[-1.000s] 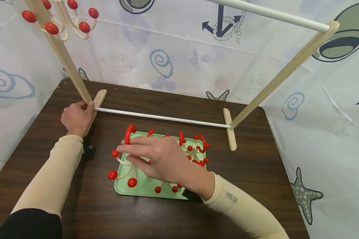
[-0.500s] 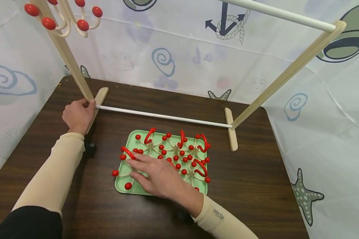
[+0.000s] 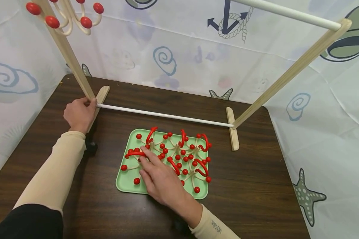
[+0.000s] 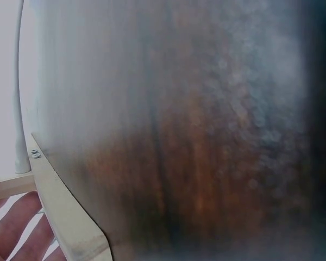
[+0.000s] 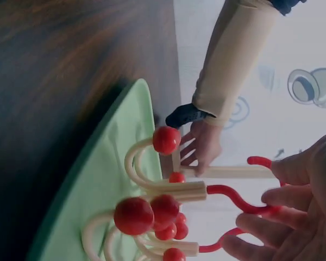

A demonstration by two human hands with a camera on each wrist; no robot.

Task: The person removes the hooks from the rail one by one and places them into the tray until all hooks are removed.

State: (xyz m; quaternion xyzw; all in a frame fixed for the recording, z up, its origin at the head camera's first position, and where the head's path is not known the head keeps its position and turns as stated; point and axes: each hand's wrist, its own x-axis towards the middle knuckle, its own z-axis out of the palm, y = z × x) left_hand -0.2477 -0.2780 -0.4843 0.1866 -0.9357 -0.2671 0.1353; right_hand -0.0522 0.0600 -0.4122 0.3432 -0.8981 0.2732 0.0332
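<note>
My left hand (image 3: 79, 114) grips the base of the left wooden post (image 3: 74, 68), near the foot (image 3: 103, 93) and the lower white rod (image 3: 164, 115). In the left wrist view, its fingers (image 4: 19, 225) curl behind a wooden piece (image 4: 65, 217). My right hand (image 3: 166, 181) is over the left part of a green tray (image 3: 122, 182). Its thumb and fingers hold the red hook (image 5: 231, 196) of a cream, multi-armed hanger tipped with red balls (image 3: 124, 167). That hanger is down at the tray; my hand hides part of it.
Several more such hangers (image 3: 194, 171) crowd the tray's middle and right. Another hanger (image 3: 68, 20) hangs high by the left post. The stand has an upper white rod (image 3: 287, 13) and a right post (image 3: 293, 73). A patterned curtain (image 3: 191, 63) borders the table.
My right hand has lowered the hanger from a raised position onto the tray's left part and shifted it rightward, its hook turning from upright to lying sideways. My left hand keeps its grip.
</note>
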